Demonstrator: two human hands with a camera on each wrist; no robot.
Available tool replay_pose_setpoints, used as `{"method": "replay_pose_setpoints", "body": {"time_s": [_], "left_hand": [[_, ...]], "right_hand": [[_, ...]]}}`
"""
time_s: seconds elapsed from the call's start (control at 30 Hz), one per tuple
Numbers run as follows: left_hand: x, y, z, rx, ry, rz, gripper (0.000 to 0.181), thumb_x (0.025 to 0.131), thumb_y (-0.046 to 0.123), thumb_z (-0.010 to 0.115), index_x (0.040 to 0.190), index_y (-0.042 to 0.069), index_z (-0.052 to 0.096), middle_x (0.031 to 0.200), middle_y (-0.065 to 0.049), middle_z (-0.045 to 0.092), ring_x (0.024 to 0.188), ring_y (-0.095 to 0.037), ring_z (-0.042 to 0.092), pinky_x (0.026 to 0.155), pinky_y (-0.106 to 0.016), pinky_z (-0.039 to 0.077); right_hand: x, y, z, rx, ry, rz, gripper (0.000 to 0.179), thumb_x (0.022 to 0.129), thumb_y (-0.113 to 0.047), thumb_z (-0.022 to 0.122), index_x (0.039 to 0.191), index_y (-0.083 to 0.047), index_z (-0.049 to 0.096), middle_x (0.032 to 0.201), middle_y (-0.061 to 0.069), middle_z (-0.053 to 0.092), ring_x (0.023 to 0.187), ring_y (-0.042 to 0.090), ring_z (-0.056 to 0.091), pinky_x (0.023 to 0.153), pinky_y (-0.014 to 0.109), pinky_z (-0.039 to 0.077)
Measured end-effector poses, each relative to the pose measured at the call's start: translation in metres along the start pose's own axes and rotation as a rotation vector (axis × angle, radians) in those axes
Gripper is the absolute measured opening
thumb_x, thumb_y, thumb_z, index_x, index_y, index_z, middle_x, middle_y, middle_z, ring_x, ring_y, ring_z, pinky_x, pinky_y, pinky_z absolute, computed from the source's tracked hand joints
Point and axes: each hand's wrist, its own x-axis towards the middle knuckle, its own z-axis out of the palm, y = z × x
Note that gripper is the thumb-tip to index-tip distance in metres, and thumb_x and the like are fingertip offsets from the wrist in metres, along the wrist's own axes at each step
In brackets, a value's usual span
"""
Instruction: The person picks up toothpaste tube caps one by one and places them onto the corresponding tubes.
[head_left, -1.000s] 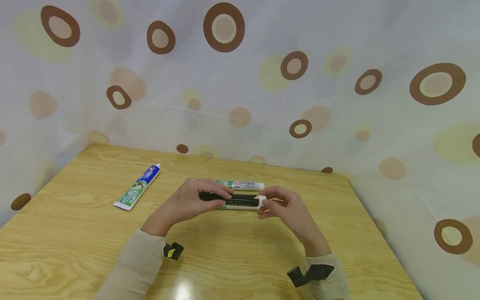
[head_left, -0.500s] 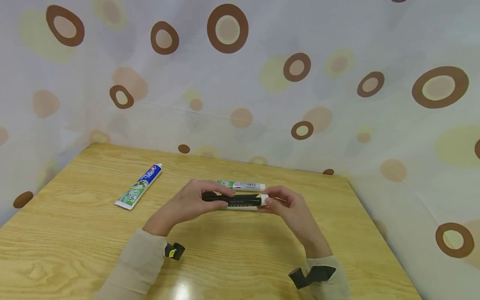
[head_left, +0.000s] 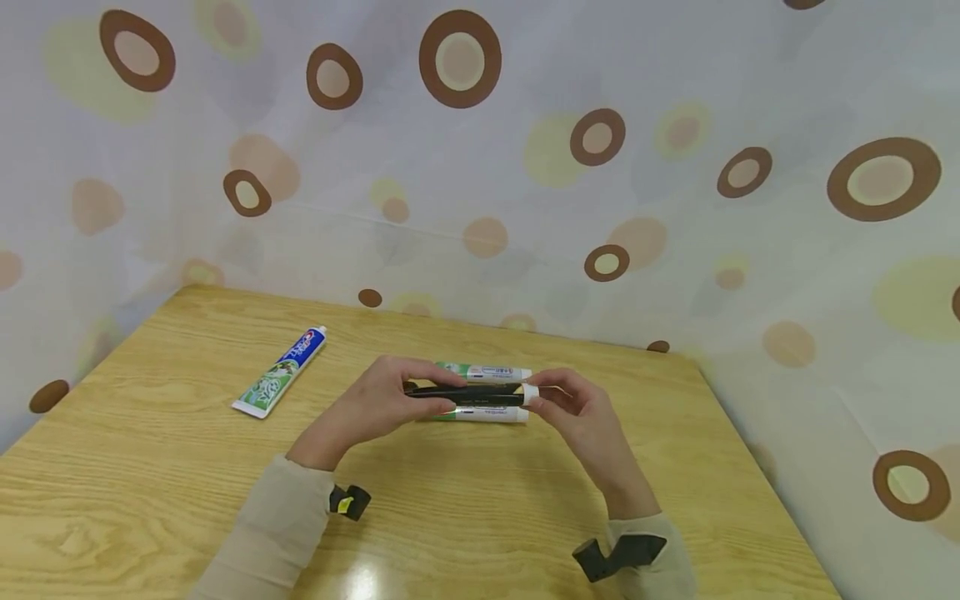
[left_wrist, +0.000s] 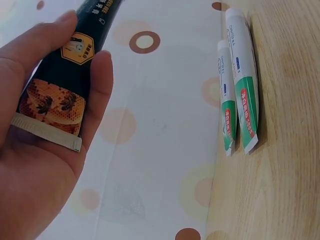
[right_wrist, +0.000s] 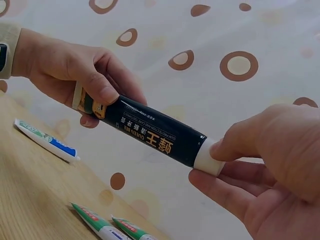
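Left hand (head_left: 386,400) and right hand (head_left: 581,408) are both clamped on one dark toothpaste tube (right_wrist: 150,127), held level above the desk (head_left: 465,517). Thumb and fingers of the left pinch it near the flat crimped end (left_wrist: 47,131), while the right grips the white cap (right_wrist: 207,156). Below it, on the desk, two white-and-green tubes (head_left: 491,414) lie side by side (their caps point to the person's right). Farther left, well apart, a blue-and-green tube (head_left: 281,372) lies aslant. Behind the desk hangs a pale sheet (head_left: 465,167) patterned with brown rings.
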Motion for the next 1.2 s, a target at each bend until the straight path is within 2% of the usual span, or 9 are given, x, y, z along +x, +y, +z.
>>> {"method": "replay_pose_setpoints", "body": {"time_s": [0.13,0.33,0.67,0.8,1.03,1.2], "left_hand": [[0.0005,0.0004,-0.0001,0.017,0.017,0.015,0.029,0.086,0.02,0.078,0.114,0.025,0.075,0.122,-0.007,0.07,0.081,-0.016,0.065,0.065,-0.031,0.055],[-0.0004,0.0007,0.0002,0.038,0.028,0.053,0.031,0.086,0.018,0.078,0.115,0.025,0.075,0.123,-0.004,0.07,0.093,-0.016,0.067,0.069,-0.028,0.056],[-0.0019,0.0008,0.0012,0.077,0.024,0.096,0.031,0.086,0.013,0.077,0.115,0.024,0.075,0.123,-0.003,0.07,0.101,-0.019,0.066,0.073,-0.027,0.056],[-0.0008,0.0004,0.0014,0.099,0.021,0.114,0.03,0.086,0.013,0.078,0.114,0.023,0.076,0.121,-0.003,0.07,0.102,-0.019,0.065,0.074,-0.027,0.056],[0.0005,0.0,0.0025,0.108,0.024,0.123,0.03,0.084,0.013,0.079,0.113,0.022,0.076,0.12,-0.002,0.071,0.106,-0.02,0.064,0.077,-0.027,0.056],[0.0006,-0.0003,0.0029,0.135,0.011,0.137,0.03,0.084,0.01,0.079,0.112,0.02,0.077,0.121,-0.003,0.071,0.109,-0.021,0.065,0.078,-0.026,0.055]], "right_hand": [[0.0011,0.0007,0.0002,-0.044,0.033,-0.013,0.028,0.094,-0.013,0.068,0.12,-0.005,0.064,0.125,0.009,0.062,0.114,0.015,0.062,0.093,0.025,0.053],[0.0016,0.0002,-0.0009,-0.004,0.01,0.004,0.029,0.095,-0.015,0.068,0.119,-0.002,0.063,0.12,0.012,0.063,0.105,0.018,0.067,0.091,0.031,0.056],[0.001,-0.0005,-0.0007,-0.022,0.013,0.054,0.027,0.095,-0.019,0.068,0.115,0.0,0.065,0.115,0.016,0.064,0.099,0.02,0.069,0.088,0.035,0.058],[0.0007,-0.0005,-0.0017,-0.053,0.017,0.059,0.027,0.096,-0.021,0.067,0.115,-0.003,0.065,0.114,0.014,0.065,0.098,0.018,0.067,0.087,0.032,0.058],[-0.0008,-0.0005,-0.0039,-0.108,0.005,0.038,0.027,0.095,-0.018,0.067,0.12,-0.007,0.066,0.122,0.009,0.064,0.106,0.016,0.062,0.089,0.024,0.053],[-0.0004,-0.0003,-0.0022,-0.138,0.03,0.049,0.023,0.094,-0.015,0.069,0.115,-0.005,0.068,0.116,0.012,0.066,0.101,0.016,0.064,0.087,0.024,0.054]]}}
